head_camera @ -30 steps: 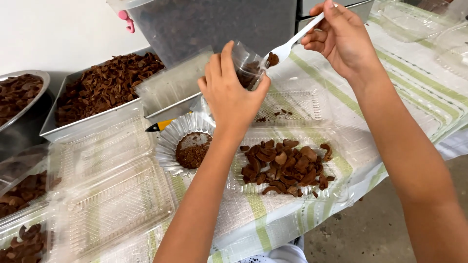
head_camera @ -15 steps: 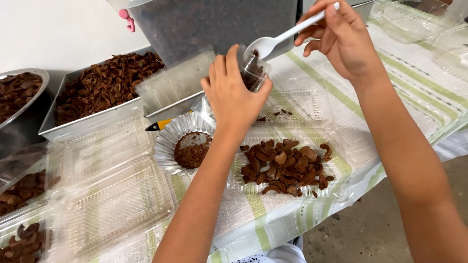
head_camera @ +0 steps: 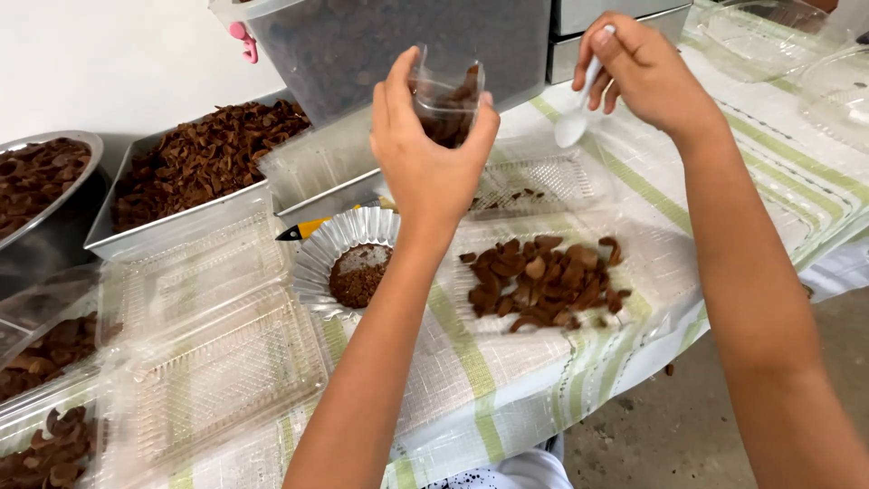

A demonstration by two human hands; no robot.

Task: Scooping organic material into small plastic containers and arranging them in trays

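1. The person's left hand [head_camera: 425, 158] is raised over the table, thumb and fingers wrapped around a small clear plastic cup [head_camera: 446, 100] that holds dark brown crumbly pieces. The cup is held upright, apparently so that nothing spills.
2. The right hand [head_camera: 647, 72] pinches the handle of a white plastic spoon [head_camera: 577, 113] between thumb and curled fingers. The bowl hangs downward, just beside the cup and apart from it, and looks empty.
3. Below the hands, a clear shallow plastic tray [head_camera: 634, 272] carries a loose heap of brown curled chips [head_camera: 543, 281], spread out flat.
4. Just left of it sits a fluted clear plastic cup-shaped dish [head_camera: 330, 249] with a round mound of brown crumbs [head_camera: 359, 273] in its middle.
5. Behind the left hand stands a large clear plastic bin [head_camera: 398, 45] full of dark pieces, close enough to scoop from.
6. Further left, a rectangular metal pan [head_camera: 172, 231] holds more brown chips, and empty clear clamshell boxes [head_camera: 217, 353] lie on the green-striped tablecloth [head_camera: 797, 190].
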